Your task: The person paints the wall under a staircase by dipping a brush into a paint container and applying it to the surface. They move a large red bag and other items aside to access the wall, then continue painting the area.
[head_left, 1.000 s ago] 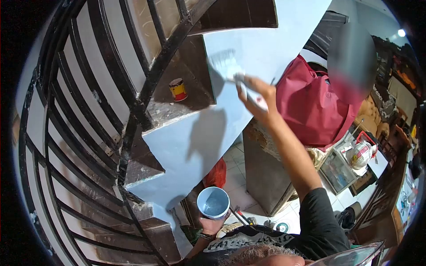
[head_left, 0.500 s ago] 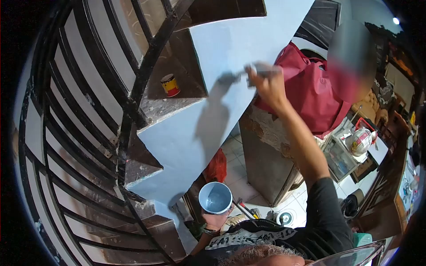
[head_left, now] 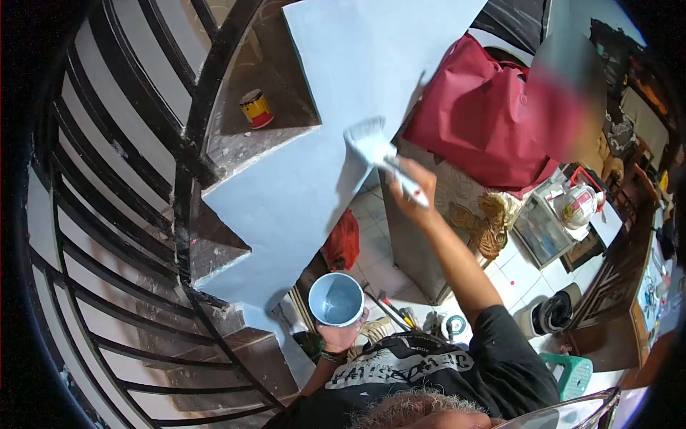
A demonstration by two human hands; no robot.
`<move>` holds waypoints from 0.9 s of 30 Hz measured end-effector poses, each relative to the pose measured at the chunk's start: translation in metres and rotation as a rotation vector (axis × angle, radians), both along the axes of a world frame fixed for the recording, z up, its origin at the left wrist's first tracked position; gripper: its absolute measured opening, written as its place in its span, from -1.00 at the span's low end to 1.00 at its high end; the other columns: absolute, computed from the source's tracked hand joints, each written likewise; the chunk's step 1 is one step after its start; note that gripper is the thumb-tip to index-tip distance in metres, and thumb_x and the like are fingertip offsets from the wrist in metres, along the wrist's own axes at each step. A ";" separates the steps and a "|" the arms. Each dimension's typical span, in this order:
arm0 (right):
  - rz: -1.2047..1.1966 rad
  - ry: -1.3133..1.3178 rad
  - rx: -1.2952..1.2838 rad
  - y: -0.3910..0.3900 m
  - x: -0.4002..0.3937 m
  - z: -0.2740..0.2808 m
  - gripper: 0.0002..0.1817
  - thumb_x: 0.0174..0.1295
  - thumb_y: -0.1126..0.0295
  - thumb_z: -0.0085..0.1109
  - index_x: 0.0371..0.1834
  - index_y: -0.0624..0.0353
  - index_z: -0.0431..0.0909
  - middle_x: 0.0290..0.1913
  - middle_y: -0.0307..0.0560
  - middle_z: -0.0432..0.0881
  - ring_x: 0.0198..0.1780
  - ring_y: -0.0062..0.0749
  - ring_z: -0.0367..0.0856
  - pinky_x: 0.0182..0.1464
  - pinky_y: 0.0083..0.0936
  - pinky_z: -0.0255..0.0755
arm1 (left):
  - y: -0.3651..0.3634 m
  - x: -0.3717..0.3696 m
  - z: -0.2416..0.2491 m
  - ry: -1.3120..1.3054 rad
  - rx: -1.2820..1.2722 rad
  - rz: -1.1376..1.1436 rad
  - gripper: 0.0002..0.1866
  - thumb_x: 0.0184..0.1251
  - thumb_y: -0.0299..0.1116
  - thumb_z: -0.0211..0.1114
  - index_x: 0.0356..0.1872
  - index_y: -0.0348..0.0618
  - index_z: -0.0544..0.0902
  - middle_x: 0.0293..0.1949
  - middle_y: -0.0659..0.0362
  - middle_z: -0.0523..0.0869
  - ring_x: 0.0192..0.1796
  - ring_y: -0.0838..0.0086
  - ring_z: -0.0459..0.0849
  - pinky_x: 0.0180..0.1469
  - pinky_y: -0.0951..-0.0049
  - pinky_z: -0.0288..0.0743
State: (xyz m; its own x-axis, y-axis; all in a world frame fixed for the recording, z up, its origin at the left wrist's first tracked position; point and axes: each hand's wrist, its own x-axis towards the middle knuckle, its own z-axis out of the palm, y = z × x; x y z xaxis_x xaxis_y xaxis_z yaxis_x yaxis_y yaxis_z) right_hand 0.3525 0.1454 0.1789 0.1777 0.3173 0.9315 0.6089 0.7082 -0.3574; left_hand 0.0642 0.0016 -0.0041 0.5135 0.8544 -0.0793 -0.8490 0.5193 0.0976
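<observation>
My right hand (head_left: 416, 187) is closed round the handle of a wide paintbrush (head_left: 373, 146), whose bristles are at the pale blue side wall (head_left: 286, 193) of the stairs. Below and to the left, my left hand (head_left: 343, 336) grips a small round bucket (head_left: 321, 294) from beneath. Its open top faces up, and light blue paint shows inside. The bucket is close to the lower part of the painted wall. Shadows of the brush and hand fall on the wall.
A yellow and red can (head_left: 256, 109) stands on a stair tread. Black railings (head_left: 128, 171) run along the left. Beside the wall, a maroon cover (head_left: 471, 107) drapes over something near a worn cabinet (head_left: 421, 236). A red plastic bag (head_left: 343, 242) and a green stool (head_left: 572, 375) are lower down.
My right hand has moved down and toward me with the brush, which shows more clearly now. The view has shifted slightly; my left hand still holds the bucket.
</observation>
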 end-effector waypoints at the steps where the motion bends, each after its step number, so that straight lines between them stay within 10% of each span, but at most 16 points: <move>1: -0.011 -0.003 -0.053 -0.010 -0.006 -0.021 -0.70 0.12 0.52 0.28 -0.05 0.29 0.69 -0.33 0.11 0.71 -0.34 -0.18 0.75 -0.26 -0.40 0.61 | 0.001 0.001 0.002 0.010 -0.026 -0.003 -0.19 0.28 0.16 0.21 0.42 -0.16 0.33 0.35 -0.10 0.44 0.43 0.04 0.34 0.36 -0.02 0.30; 7: -0.020 0.022 -0.130 -0.050 -0.013 -0.064 -0.79 0.17 0.48 0.27 -0.13 0.27 0.68 -0.31 0.06 0.72 -0.37 -0.13 0.74 -0.27 -0.41 0.62 | 0.005 0.002 0.003 -0.066 0.082 -0.104 -0.21 0.31 0.18 0.18 0.42 -0.14 0.34 0.36 -0.12 0.42 0.44 -0.01 0.31 0.36 -0.05 0.28; 14: -0.058 -0.047 -0.354 0.006 -0.007 0.081 -0.77 0.29 0.28 0.24 -0.33 0.24 0.69 -0.55 0.00 0.61 -0.58 -0.43 0.54 -0.47 -0.38 0.39 | -0.005 0.000 0.003 -0.037 0.092 -0.112 -0.21 0.31 0.22 0.15 0.42 -0.11 0.34 0.37 -0.10 0.41 0.44 -0.02 0.30 0.36 -0.07 0.27; 19: 0.019 0.138 -0.043 -0.032 -0.015 0.130 -0.83 0.28 0.33 0.28 -0.29 0.20 0.73 -0.53 -0.07 0.70 -0.53 -0.42 0.69 -0.45 -0.53 0.53 | -0.007 0.004 0.005 0.028 0.073 -0.062 -0.19 0.24 0.27 0.18 0.37 -0.08 0.38 0.30 -0.05 0.46 0.39 0.01 0.33 0.29 0.00 0.32; 27: -0.034 -0.099 -0.077 -0.008 -0.023 -0.059 -0.61 0.04 0.56 0.27 0.01 0.31 0.68 -0.23 0.12 0.74 -0.29 -0.16 0.75 -0.19 -0.36 0.62 | 0.000 -0.005 -0.018 0.019 0.127 -0.038 -0.14 0.27 0.34 0.09 0.40 -0.12 0.32 0.29 -0.15 0.41 0.21 0.02 0.42 -0.11 0.18 0.50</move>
State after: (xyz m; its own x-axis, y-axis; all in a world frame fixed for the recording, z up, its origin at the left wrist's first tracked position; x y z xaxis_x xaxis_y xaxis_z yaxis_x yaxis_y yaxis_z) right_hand 0.3295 0.1377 0.1195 0.0981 0.3837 0.9182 0.6670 0.6594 -0.3468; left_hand 0.0594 0.0011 -0.0217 0.5451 0.8381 0.0186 -0.8264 0.5335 0.1801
